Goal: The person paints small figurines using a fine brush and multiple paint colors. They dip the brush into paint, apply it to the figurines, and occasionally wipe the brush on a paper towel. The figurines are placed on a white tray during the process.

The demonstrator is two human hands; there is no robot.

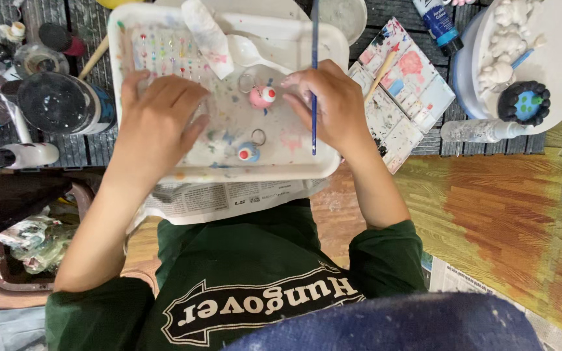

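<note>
Two keychain figures sit on the white tray (pixel 164 23): pink one (pixel 262 96) beside the right hand (pixel 333 104), which pinches a thin brush (pixel 314 78); left hand (pixel 157 120) lies flat, empty (bracing helps). Best: light, short strokes.

The left hand (pixel 157 120) covered part of the paint-smeared white plastic tray (pixel 294 45); the thin blue-handled paintbrush (pixel 314 78) ran off the top edge.

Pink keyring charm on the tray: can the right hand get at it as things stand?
Probably yes. The right hand rests beside the pink keyring charm on the white tray, nothing lying between, though its fingers hold a thin paintbrush.
</note>
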